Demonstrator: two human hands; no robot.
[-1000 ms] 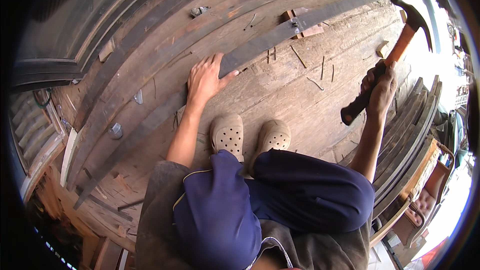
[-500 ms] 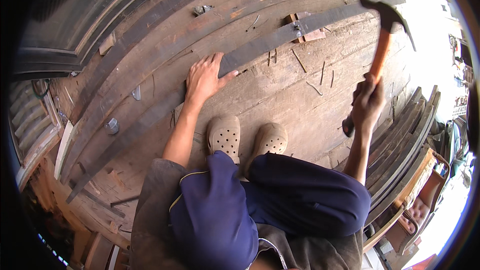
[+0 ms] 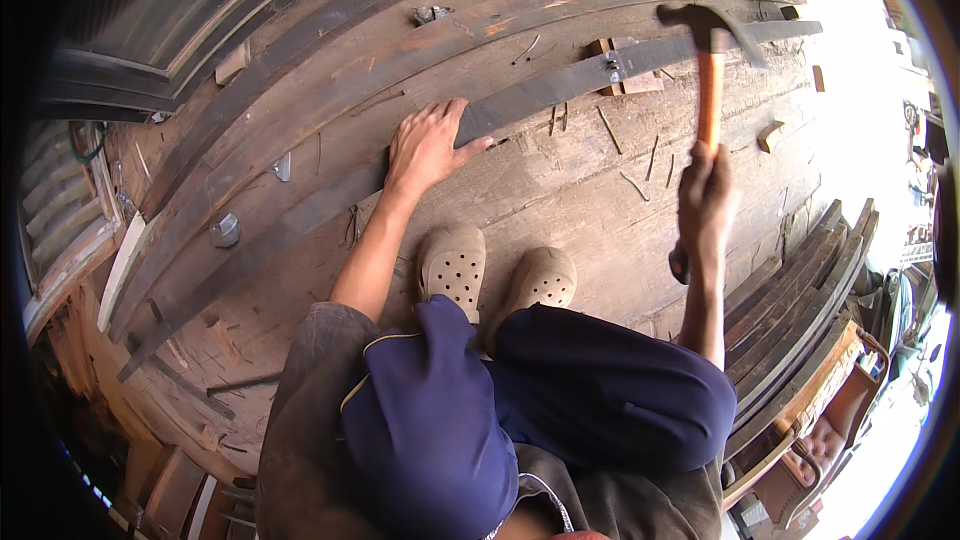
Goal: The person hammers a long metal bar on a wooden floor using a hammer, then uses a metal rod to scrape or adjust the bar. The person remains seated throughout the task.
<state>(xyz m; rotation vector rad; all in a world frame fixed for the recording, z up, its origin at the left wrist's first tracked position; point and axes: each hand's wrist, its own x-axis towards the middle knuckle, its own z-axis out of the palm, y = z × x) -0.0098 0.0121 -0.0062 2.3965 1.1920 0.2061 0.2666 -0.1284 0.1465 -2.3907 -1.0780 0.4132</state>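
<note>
The left hand's (image 3: 425, 148) fingers clasp the dark wooden strip (image 3: 540, 90), which runs lower left to upper right across the floor (image 3: 575, 195); the right hand (image 3: 708, 198) grips the hammer (image 3: 710, 100), head overlapping the strip, height unclear.

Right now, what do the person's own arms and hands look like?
Left hand and right hand: no gloves, no watch or band visible. Forearms: bare, no cables or markings that I can make out. Left sleeve: dark grey-brown cloth, dusty-looking, ending near the elbow. Right cuff: hidden by the knee.
</note>
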